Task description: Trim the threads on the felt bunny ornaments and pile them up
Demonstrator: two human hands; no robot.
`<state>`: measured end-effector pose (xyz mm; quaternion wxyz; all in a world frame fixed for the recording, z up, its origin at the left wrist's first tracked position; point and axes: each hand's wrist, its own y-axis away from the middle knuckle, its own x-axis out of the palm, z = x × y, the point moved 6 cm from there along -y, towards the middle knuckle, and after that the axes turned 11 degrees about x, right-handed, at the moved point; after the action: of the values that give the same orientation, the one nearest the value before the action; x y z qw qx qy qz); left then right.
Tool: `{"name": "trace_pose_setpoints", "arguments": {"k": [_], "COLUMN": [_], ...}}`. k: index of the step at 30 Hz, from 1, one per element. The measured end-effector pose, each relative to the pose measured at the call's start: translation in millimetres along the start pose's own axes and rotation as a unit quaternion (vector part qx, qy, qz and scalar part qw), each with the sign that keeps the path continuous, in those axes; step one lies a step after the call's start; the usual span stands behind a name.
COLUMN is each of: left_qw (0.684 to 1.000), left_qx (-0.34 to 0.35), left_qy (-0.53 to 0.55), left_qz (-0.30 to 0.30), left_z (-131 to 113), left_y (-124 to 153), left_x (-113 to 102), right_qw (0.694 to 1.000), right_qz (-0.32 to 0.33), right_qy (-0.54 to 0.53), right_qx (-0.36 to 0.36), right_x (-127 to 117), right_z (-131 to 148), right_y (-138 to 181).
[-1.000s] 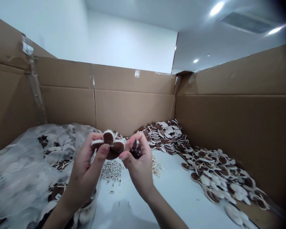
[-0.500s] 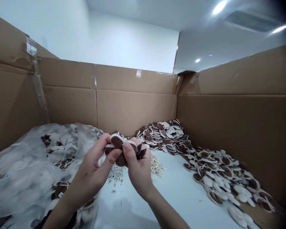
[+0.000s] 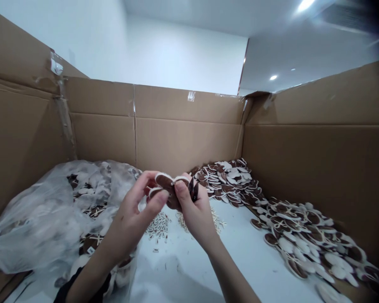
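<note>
Both hands meet at chest height over a white table. My left hand (image 3: pixel 135 212) pinches a brown, white-fringed ear-shaped piece (image 3: pixel 164 183) between thumb and fingers. My right hand (image 3: pixel 194 212) is closed on the same piece from the right, and a small dark tool or clip (image 3: pixel 194 188) shows between its fingers. What the dark item is stays unclear. A clear plastic bag (image 3: pixel 41 214) of similar pieces lies just left of my left forearm.
Cardboard walls (image 3: pixel 183 139) fence the white table (image 3: pixel 240 261) on three sides. A long heap of brown and white pieces (image 3: pixel 284 223) runs along the right wall to the far corner. Small pale tags (image 3: pixel 159 227) are scattered under my hands.
My hands have closed together on the brown piece. The view has shifted a little to the left and the hands sit slightly higher.
</note>
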<state>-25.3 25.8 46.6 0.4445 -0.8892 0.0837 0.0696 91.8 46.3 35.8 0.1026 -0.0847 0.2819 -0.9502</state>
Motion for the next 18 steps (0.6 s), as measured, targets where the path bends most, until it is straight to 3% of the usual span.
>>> {"name": "trace_pose_setpoints", "arguments": {"k": [3,6,10,13,15,18], "left_qw": [0.998,0.972,0.843,0.786,0.787,0.826], "left_qx": [0.009,0.144,0.359,0.395,0.39,0.361], "left_qy": [-0.062,-0.188,-0.397,-0.474,-0.478,-0.433], "left_qz": [0.022,-0.014,-0.05,-0.033,-0.017,-0.006], "left_z": [-4,-21,-45,-45,-43,-41], "left_y": [-1,-2,8,13,13,7], "left_x": [1,-4,-2,3,5,7], "right_qw": [1.0,0.998,0.996,0.998,0.998,0.997], "right_qz": [0.001,0.004,-0.001,0.012,0.039,0.056], "right_qy": [-0.017,-0.059,-0.083,-0.046,-0.029,-0.025], "right_qx": [0.005,0.002,0.019,0.035,0.04,0.037], "right_x": [-3,-6,-11,-11,-8,-4], "right_z": [0,2,8,12,14,16], "right_y": [0,-1,0,4,7,10]}}
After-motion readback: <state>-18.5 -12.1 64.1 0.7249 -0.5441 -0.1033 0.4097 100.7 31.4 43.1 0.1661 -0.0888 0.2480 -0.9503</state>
